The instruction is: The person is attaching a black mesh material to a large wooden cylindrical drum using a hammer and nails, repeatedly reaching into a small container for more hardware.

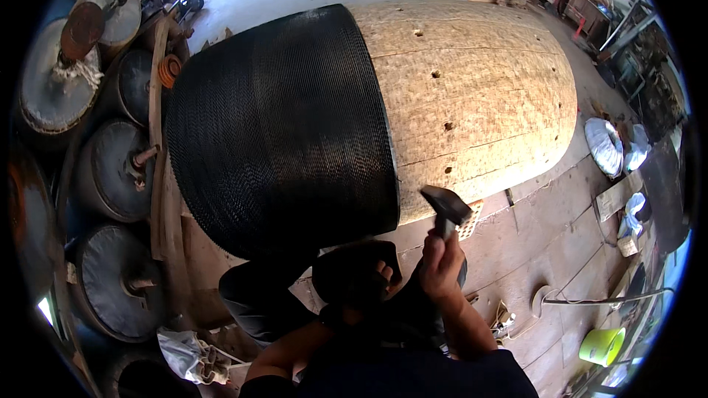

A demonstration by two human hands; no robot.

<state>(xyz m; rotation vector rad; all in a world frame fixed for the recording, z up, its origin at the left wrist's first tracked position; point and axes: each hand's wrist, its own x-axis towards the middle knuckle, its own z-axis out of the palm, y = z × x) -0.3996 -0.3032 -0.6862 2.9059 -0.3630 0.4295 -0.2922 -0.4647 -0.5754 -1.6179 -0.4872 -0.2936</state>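
Note:
In front of me lies a big barrel-shaped roller. Its right part is bare pale wood (479, 96) with several dark holes and long cracks. A black finely ribbed covering (287, 118) wraps the left part, ending in a straight edge round the middle. My right hand (442, 265) is closed round the handle of a hammer (447, 206), whose head is raised just in front of the wood's near side. Low at my lap, my left hand (384, 273) shows curled fingertips against a dark piece (346, 271); shadow hides most of that hand and what it grips.
Several large drums with round end faces (118, 169) are stacked along the left, behind wooden planks (158, 140). On the right stand a lime-green bucket (602, 346), a white wrapped coil (604, 147) and a rod on a round base (542, 301). Tools and scrap crowd the far right wall.

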